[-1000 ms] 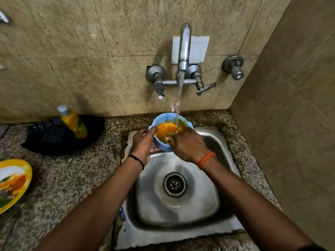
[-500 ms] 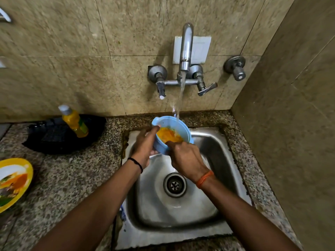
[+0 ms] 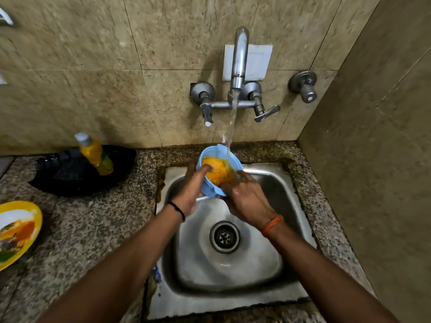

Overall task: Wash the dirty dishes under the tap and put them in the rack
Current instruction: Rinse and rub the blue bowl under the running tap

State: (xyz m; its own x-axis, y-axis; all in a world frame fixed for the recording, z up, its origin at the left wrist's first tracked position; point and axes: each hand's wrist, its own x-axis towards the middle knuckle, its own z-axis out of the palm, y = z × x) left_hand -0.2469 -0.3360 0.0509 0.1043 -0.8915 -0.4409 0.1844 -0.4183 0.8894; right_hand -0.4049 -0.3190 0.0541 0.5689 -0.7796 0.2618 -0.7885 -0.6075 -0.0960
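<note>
A light blue bowl (image 3: 211, 191) smeared inside with orange residue is held tilted over the back of the steel sink (image 3: 268, 271). My left hand (image 3: 191, 190) grips its left rim, thumb inside the bowl. My right hand (image 3: 246, 198) holds the bowl's near right edge, fingers reaching into the residue. Water runs from the wall tap (image 3: 240, 57) and strikes the bowl's far rim. A yellow dirty plate (image 3: 16, 231) lies on the counter at the far left. A black rack (image 3: 77, 173) sits at the back left of the counter.
A yellow soap bottle (image 3: 95, 155) stands in the black rack. The speckled granite counter (image 3: 88, 229) surrounds the sink. The drain (image 3: 224, 237) is in the sink's middle. A tiled side wall (image 3: 373, 159) closes in the right, with a valve knob (image 3: 305, 88) beside the tap.
The bowl has tipped further towards me and to the left. My left thumb has slid inside it, and the water now hits the far rim rather than the bowl's middle.
</note>
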